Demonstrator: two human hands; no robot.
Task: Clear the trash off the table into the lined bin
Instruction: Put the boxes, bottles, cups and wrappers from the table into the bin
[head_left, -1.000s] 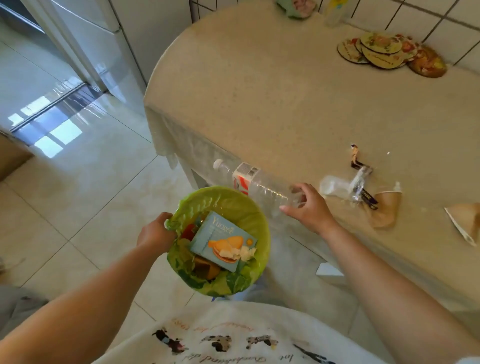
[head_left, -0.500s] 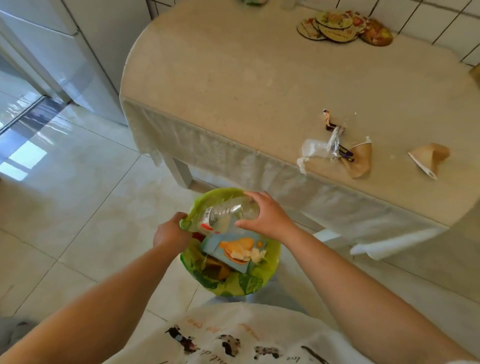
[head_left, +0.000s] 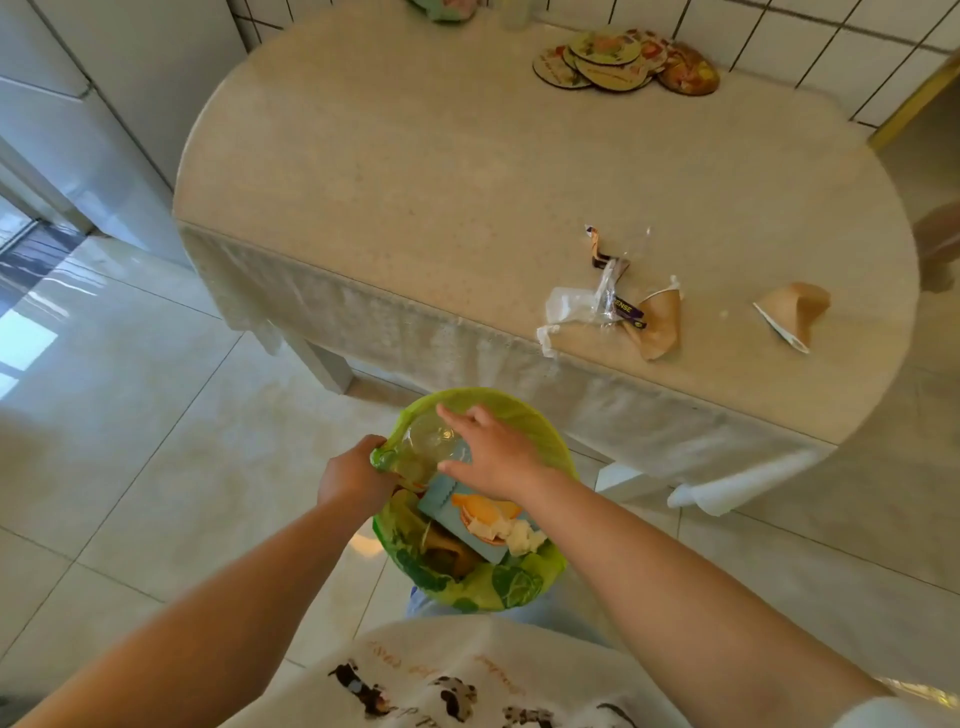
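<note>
Well, partly cleared, from where I stood.
Done: the lined bin (head_left: 519, 415), with its green liner, already held a clear plastic bottle (head_left: 431, 447), a blue snack packet (head_left: 467, 525) and some darker scraps underneath.
Bottle: it lay at the far side of the bin mouth, just under the right hand (head_left: 493, 457), and looked to be inside the liner rather than on the desk.
Right grip: the fingers were spread and fairly straight over the bottle; I judged them loose, holding nothing, though whether the fingertips brushed the plastic I could not tell.
Left grip: the left hand (head_left: 353, 478) was curled tight on the liner's rim at the near-left side, keeping the bin up beside the desk.
Left to do: a crumpled clear wrapper (head_left: 576, 306) with a dark label strip sat near the front edge of the desk (head_left: 415, 182); a squashed paper cup (head_left: 660, 327) touched it, and a second paper cup (head_left: 795, 312) lay apart to the right.
Not trash, I'd say: a stack of round coasters (head_left: 623, 60) at the far side by the tiled wall.
Progress: roughly halfway, three pieces remaining.
</note>
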